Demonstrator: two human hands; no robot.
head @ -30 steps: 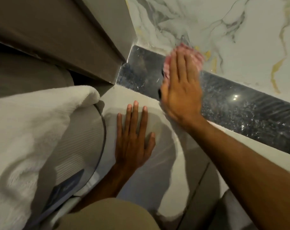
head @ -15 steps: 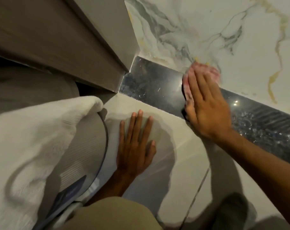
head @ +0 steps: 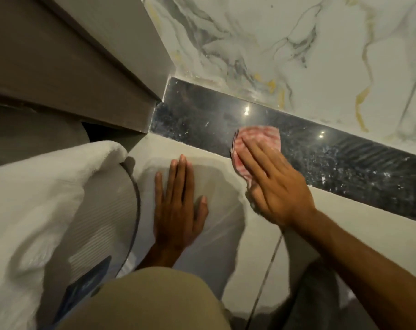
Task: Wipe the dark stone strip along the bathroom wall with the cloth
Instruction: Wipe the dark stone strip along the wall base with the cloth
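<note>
Sliding right of the door frame (head: 121, 75), the right hand (head: 273, 184) presses the pink cloth (head: 257, 141) flat-fingered on the dark stone strip (head: 345, 158); the left hand (head: 178, 210) lies open, empty, on the floor (head: 357, 222).

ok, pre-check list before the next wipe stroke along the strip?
1. Pink checked cloth under right hand: ok.
2. Cloth on dark stone strip: ok, lower edge overhangs the pale surface.
3. Left hand flat on that surface, bracing: ok.
4. Strip to the right unobstructed: ok.
5. Strip clean: not ok, white specks remain.
6. White towel apart from cloth: ok.
</note>
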